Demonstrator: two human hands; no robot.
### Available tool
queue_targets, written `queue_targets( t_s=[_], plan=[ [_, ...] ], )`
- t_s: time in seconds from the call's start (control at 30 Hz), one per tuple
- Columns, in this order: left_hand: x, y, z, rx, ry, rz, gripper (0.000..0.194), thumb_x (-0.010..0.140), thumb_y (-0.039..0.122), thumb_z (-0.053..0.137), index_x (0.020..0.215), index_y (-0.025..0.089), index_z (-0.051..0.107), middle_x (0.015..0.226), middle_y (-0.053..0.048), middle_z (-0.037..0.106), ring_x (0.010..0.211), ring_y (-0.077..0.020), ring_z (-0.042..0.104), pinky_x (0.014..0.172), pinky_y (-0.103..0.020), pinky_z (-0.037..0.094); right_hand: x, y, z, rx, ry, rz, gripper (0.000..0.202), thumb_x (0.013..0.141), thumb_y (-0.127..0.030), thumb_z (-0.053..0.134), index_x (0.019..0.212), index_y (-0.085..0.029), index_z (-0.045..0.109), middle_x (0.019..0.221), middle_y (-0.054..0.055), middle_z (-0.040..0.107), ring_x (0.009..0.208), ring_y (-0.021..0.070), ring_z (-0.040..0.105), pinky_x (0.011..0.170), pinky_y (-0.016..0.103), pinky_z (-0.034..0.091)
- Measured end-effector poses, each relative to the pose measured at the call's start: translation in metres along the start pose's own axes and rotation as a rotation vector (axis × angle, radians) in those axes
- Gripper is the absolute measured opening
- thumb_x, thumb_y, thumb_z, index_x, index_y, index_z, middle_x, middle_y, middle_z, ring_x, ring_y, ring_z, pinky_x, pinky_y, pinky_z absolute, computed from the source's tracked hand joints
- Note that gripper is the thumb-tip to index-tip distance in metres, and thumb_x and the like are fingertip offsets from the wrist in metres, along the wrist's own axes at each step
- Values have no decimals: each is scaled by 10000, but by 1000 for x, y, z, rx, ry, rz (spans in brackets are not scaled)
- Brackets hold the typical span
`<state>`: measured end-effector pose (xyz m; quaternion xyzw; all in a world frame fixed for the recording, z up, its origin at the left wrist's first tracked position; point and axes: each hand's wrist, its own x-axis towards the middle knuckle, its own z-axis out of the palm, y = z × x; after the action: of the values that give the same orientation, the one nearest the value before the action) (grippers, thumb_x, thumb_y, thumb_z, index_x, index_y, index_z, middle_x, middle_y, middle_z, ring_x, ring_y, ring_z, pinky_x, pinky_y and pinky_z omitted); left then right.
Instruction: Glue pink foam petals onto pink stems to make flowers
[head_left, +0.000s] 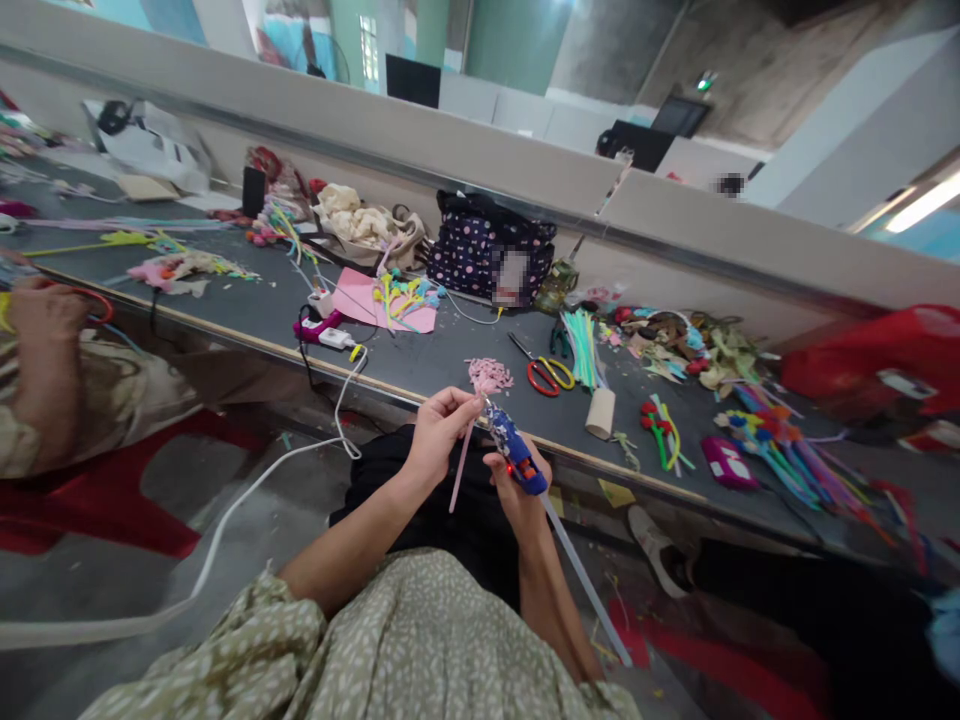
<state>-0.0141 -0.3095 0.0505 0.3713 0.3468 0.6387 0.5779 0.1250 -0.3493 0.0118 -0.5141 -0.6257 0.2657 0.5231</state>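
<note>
My left hand (441, 432) pinches a pink pipe cleaner (460, 470), which hangs down below the fingers. In my right hand (523, 490) is a blue hot glue gun (513, 445) with a small red light showing. A long pale glue stick (585, 575) sticks out of its back end, slanting down to the right. The gun's nozzle is close to my left fingertips; whether it touches the pipe cleaner I cannot tell. Just beyond my hands, a heap of short pink pieces (490, 375) lies on the dark table (442, 350).
Scissors with red and yellow handles (550, 376) lie right of the heap, near green pipe cleaners (583, 345) and a cardboard tube (601, 413). A power strip (334, 333) with a white cable (277, 455) is at left. Another person's hand (49, 320) holds scissors at far left.
</note>
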Motion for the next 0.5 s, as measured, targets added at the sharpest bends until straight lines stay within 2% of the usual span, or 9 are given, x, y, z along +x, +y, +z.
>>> queue_targets(
  t_s=[0.5],
  plan=[
    [-1,3,2,9,4,6,263,712,359,760,702,141,613,584,41,511,479,-36,373,463,-173,268,1,-3,1,59,-2,34,384,767,-566,668,809,-193,588,558,-38,536,451,130,521,458,248,423]
  ],
)
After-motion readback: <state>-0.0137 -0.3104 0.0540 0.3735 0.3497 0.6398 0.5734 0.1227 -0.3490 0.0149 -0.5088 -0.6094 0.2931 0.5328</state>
